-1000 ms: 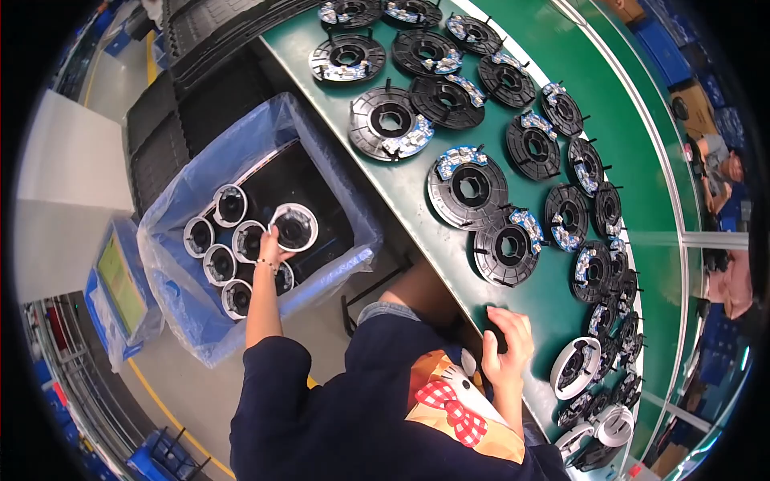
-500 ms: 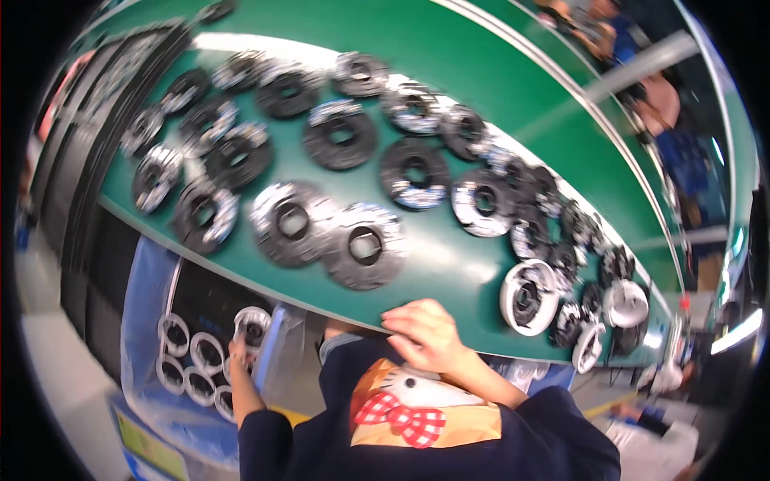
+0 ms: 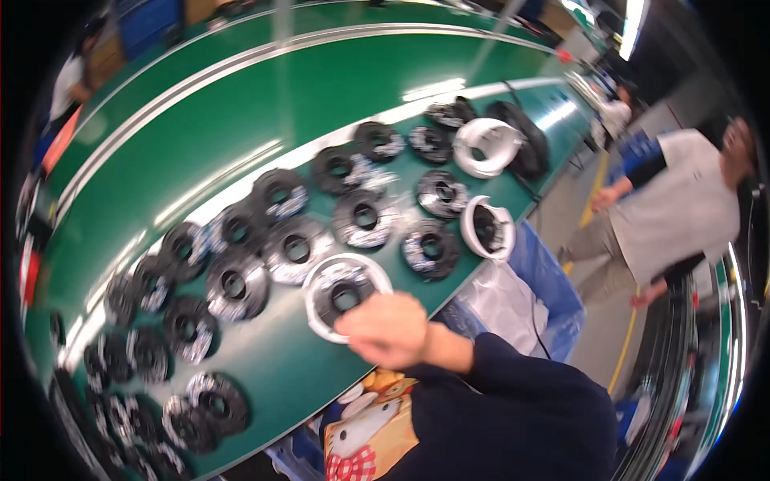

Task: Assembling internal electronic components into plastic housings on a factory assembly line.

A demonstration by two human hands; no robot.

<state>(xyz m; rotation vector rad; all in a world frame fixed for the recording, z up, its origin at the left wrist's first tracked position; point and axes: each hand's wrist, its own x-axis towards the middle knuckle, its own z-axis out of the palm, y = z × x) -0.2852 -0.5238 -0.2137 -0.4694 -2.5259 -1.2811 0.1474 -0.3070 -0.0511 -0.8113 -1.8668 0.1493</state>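
Observation:
My right hand point(image 3: 389, 330) is over the near rim of a white ring point(image 3: 310, 309), its fingers curled and slightly blurred. The fingers look closed on the rim, though the hand covers the contact itself. Inside this ring sits a black disc point(image 3: 327, 298) with a round hole. Several similar black discs with shiny, silvery patches lie around it, among them a disc point(image 3: 295, 248) just behind and another point(image 3: 431, 250) to the right. My left hand is out of view.
Two more white rings, one point(image 3: 486, 146) farther back and one point(image 3: 499, 232) near the table edge, stand right on the green table point(image 3: 281, 385). A blue-lined bin point(image 3: 553, 280) is beside the edge. At the right, a person point(image 3: 674, 200) stands in the aisle.
The view has swung to the right along the table. My right hand has gone from the table's front edge to the white ring, its fingers now curled. My left hand, formerly at the bin, has left view.

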